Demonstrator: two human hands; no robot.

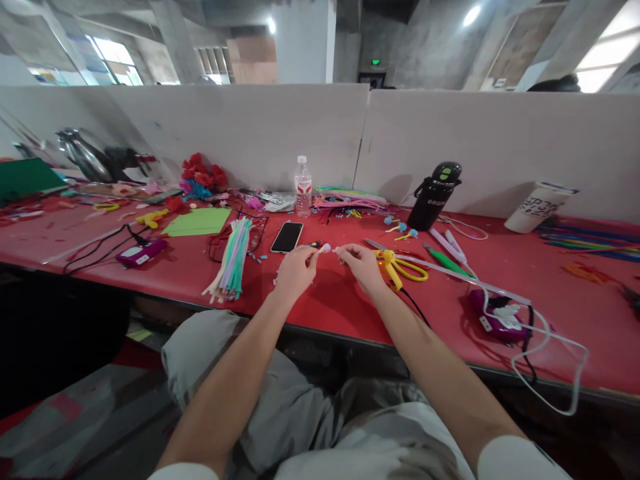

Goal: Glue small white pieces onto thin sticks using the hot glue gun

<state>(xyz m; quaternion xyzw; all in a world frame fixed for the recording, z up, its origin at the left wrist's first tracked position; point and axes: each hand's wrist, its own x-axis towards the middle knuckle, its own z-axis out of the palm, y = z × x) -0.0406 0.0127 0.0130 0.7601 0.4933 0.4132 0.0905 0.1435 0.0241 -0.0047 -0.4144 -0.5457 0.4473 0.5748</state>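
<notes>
My left hand (297,270) is closed in a pinch on a small pale fuzzy piece (325,248), which looks like a bit of pipe cleaner. Close by on the right, my right hand (361,264) also has its fingertips pinched together. A tiny pale tip shows at them, too small to name. The fingertips of the two hands are a short gap apart, above the red table (325,307). Yellow-handled scissors (411,268) and a yellow glue gun (387,265) lie beside my right hand. A black phone (287,237) lies behind my left hand.
A bundle of pastel pipe cleaners (235,257) lies at left, near green paper (197,222). A water bottle (303,187) and a black flask (434,197) stand at the back. Purple power strips (143,253) (500,319) trail cables. A white cup (537,208) leans at right.
</notes>
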